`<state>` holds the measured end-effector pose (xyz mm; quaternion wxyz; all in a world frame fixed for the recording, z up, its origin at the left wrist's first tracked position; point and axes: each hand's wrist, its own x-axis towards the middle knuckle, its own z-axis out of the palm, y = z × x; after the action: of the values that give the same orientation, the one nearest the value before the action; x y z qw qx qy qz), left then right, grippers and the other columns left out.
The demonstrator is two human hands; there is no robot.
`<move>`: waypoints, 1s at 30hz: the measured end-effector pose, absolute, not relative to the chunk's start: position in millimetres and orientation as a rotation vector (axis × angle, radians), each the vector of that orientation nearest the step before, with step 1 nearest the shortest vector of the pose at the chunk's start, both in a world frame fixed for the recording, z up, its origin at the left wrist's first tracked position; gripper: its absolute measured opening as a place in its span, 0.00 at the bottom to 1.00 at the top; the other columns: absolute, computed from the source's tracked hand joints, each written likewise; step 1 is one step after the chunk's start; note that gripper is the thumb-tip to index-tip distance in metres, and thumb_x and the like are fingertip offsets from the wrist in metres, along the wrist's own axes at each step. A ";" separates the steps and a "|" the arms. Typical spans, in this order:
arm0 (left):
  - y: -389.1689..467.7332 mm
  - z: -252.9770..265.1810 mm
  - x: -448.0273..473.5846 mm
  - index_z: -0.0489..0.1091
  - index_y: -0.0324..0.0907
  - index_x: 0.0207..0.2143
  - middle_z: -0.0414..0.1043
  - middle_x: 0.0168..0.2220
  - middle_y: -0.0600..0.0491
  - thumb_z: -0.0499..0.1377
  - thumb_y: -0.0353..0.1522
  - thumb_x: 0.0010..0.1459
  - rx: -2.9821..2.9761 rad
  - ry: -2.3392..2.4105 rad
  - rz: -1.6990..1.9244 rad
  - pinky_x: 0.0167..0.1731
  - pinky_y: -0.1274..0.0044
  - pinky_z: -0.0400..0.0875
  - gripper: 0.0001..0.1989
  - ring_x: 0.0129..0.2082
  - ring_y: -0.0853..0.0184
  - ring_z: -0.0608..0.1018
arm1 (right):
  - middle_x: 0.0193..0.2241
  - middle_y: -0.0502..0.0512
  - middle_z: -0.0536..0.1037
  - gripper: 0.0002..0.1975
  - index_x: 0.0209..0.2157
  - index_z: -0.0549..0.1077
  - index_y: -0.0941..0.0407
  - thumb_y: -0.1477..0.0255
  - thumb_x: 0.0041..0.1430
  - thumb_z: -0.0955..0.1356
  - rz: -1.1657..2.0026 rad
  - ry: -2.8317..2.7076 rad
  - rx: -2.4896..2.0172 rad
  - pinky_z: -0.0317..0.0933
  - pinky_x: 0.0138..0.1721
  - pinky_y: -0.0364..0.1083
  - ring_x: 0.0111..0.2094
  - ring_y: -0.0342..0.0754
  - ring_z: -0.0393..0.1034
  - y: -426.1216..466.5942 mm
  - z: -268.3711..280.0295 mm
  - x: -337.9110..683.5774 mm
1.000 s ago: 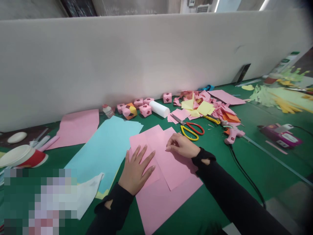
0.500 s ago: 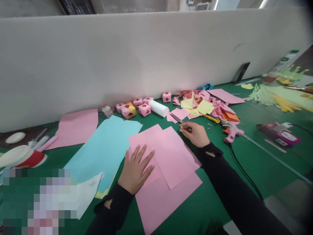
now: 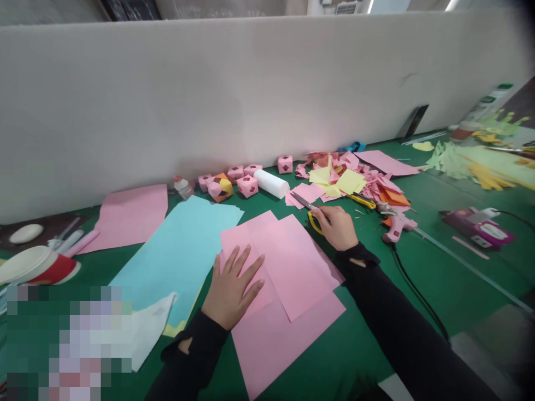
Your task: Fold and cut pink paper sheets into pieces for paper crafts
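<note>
My left hand (image 3: 229, 289) lies flat with fingers spread on overlapping sheets of pink paper (image 3: 298, 267). My right hand (image 3: 337, 227) is closed around the handle of a pair of scissors (image 3: 314, 216) with yellow grips. The blades point away to the far left and rest over small pink paper pieces (image 3: 307, 194). Part of the handle is hidden under my fingers. Left of my left hand is a stack of light blue paper (image 3: 175, 250), with a white tissue-like piece (image 3: 150, 334) across its near corner.
Folded pink paper cubes (image 3: 247, 186) and a white cylinder (image 3: 271, 184) stand along the white partition (image 3: 209, 100). Pink and yellow scraps (image 3: 351, 178) are heaped at the back. On the right are a pink glue gun (image 3: 399, 225) with a cord and a purple device (image 3: 478, 228). A paper cup (image 3: 42, 266) is at left.
My right hand has shifted slightly, and its fingers now sit on the scissors' handle, with a yellow loop showing more. My left hand stays in place.
</note>
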<state>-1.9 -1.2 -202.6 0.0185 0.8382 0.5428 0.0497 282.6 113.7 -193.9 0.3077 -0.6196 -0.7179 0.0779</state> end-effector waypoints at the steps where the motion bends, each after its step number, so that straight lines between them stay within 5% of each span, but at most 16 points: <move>1: -1.2 -202.6 -1.9 0.50 0.58 0.64 0.50 0.67 0.52 0.45 0.47 0.64 2.602 1.686 0.149 0.58 0.47 0.46 0.26 0.66 0.51 0.52 | 0.36 0.58 0.81 0.20 0.33 0.78 0.56 0.64 0.66 0.58 0.206 -1.893 -1.617 0.58 0.42 0.49 0.39 0.53 0.71 114.1 -194.4 282.0; 8: -1.5 -202.9 -2.6 0.51 0.58 0.64 0.49 0.67 0.53 0.45 0.46 0.64 2.609 1.685 0.146 0.58 0.47 0.46 0.26 0.66 0.51 0.52 | 0.51 0.57 0.75 0.17 0.42 0.78 0.54 0.59 0.60 0.65 0.249 -2.007 -1.580 0.51 0.53 0.58 0.56 0.60 0.58 109.6 -204.6 271.8; 12: -1.4 -202.3 -2.0 0.51 0.58 0.64 0.50 0.67 0.52 0.45 0.46 0.65 2.608 1.689 0.148 0.58 0.47 0.46 0.26 0.66 0.51 0.52 | 0.59 0.58 0.66 0.29 0.51 0.72 0.50 0.50 0.51 0.69 0.213 -2.104 -1.689 0.45 0.53 0.66 0.62 0.68 0.46 103.7 -212.1 264.0; 22: -0.8 -202.5 -2.0 0.51 0.58 0.64 0.50 0.67 0.52 0.45 0.46 0.64 2.612 1.682 0.167 0.58 0.46 0.46 0.26 0.65 0.50 0.53 | 0.58 0.53 0.64 0.22 0.39 0.77 0.45 0.52 0.42 0.74 0.458 -2.075 -1.747 0.40 0.55 0.69 0.63 0.69 0.44 109.0 -206.3 261.6; 30: -0.8 -204.6 -2.7 0.49 0.59 0.64 0.50 0.67 0.53 0.46 0.46 0.64 2.621 1.680 0.170 0.58 0.46 0.46 0.26 0.66 0.50 0.53 | 0.56 0.55 0.67 0.21 0.44 0.75 0.47 0.60 0.45 0.74 0.505 -1.847 -1.826 0.42 0.56 0.67 0.61 0.66 0.48 119.4 -204.4 251.2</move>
<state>-2.7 -0.8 -204.6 0.0118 0.8406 0.5387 0.0545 251.2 119.4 -204.4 0.2454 -0.6689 -0.6768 0.1851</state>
